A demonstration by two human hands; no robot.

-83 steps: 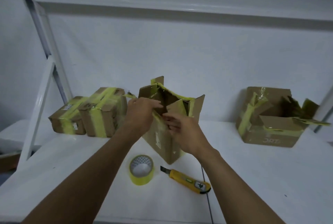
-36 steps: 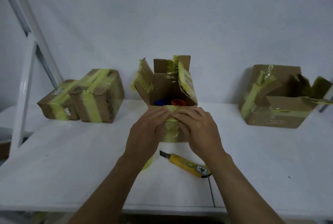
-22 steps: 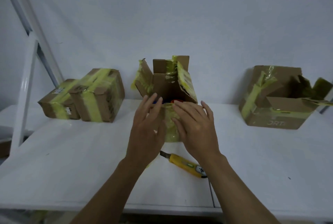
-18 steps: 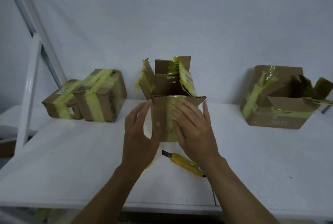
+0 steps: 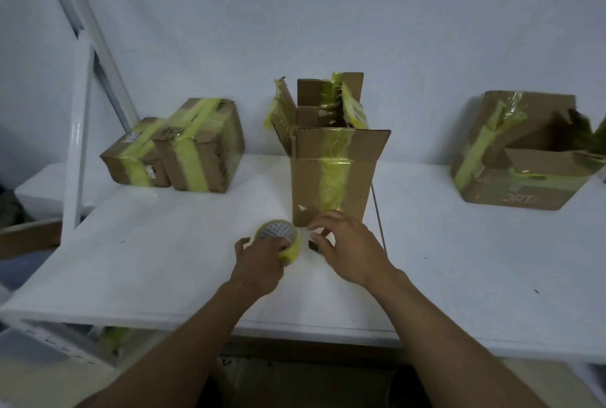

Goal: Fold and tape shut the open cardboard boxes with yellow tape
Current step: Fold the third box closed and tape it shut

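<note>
At the far left we see a white post (image 5: 78,132). Beside it two taped boxes (image 5: 183,148) sit touching each other at the back of the table (image 5: 147,250), where they were before.

Our left hand (image 5: 259,265) has come off the carton and now grips the roll of yellow tape (image 5: 280,238). Its fingers are curled round the near side of the roll, which lies just in front of the middle box (image 5: 331,184). That box stands upright and unsealed. Its front flap (image 5: 341,143), which both hands were pressing half a second ago, now sticks up free, and the other flaps are raised behind it.

Our right hand (image 5: 351,252) has dropped too. It hovers just right of the roll with its fingers curled, and we cannot tell whether it pinches a tape end. It covers most of the knife (image 5: 313,246), of which only a dark tip shows.

Well apart to the right, the open box (image 5: 524,171) rests unchanged with its flaps loose.
</note>
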